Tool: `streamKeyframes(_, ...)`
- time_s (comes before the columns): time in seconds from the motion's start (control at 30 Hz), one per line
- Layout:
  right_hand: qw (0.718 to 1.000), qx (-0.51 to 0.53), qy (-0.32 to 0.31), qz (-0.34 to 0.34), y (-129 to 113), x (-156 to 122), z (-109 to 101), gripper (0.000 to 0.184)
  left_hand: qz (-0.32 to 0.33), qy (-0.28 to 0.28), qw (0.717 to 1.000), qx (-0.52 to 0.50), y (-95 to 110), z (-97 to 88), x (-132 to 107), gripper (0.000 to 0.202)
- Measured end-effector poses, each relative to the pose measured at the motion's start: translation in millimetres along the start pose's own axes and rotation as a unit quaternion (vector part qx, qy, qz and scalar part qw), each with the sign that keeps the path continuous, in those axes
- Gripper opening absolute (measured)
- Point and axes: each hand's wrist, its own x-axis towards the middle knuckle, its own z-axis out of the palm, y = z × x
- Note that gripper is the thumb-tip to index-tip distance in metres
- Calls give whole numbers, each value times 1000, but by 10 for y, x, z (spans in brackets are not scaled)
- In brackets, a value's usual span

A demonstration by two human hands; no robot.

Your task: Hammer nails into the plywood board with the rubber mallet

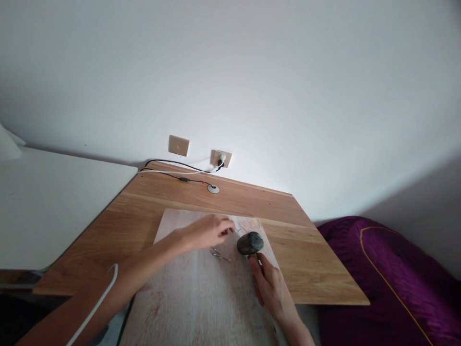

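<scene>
My right hand (270, 283) is wrapped round the short handle of a rubber mallet (250, 243). The mallet's black head is over the right part of a pale, worn wooden board (190, 298). My left hand (212, 230) is above the far part of the board, its fingers curled together. What its fingertips hold, if anything, is too small to make out. Just right of those fingertips is a small thin metal piece (238, 229), perhaps a nail. Several thin metal nails (218, 254) lie loose on the board, below my left hand.
Under the board is a brown wooden tabletop (317, 259) against a white wall. Black and white cables (173, 172) run along its back to a wall socket (221, 158). A white surface (65, 206) adjoins at left. Purple fabric (389, 278) bulges at right.
</scene>
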Motion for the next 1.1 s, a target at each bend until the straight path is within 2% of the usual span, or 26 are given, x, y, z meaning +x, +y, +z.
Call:
streamKeyframes(0.1, 1000, 6, 2, 7, -18, -3, -2, 55, -112, 70, 985, -112, -279, -45, 73, 15)
streamKeyframes(0.17, 1000, 9, 6, 7, -17, -3, -3, 57, -129, 67, 976, -162, -421, -22, 68, 17)
streamKeyframes(0.27, 1000, 7, 6, 4, -8, 0, -6, 57, -113, 60, 971, -201, -519, 23, 10, 27)
streamKeyframes(0.47, 1000, -3, 4, 8, 3, 9, -11, 55, -85, 94, 973, -192, -509, 22, -12, 17)
streamKeyframes(0.73, 1000, 1, 6, 4, 6, 17, -11, 49, -73, 82, 987, -121, -458, 117, 10, 24)
streamKeyframes(1.1, 1000, -7, 3, 3, 3, 21, -19, 48, -21, 64, 997, -26, -417, 49, -33, 26)
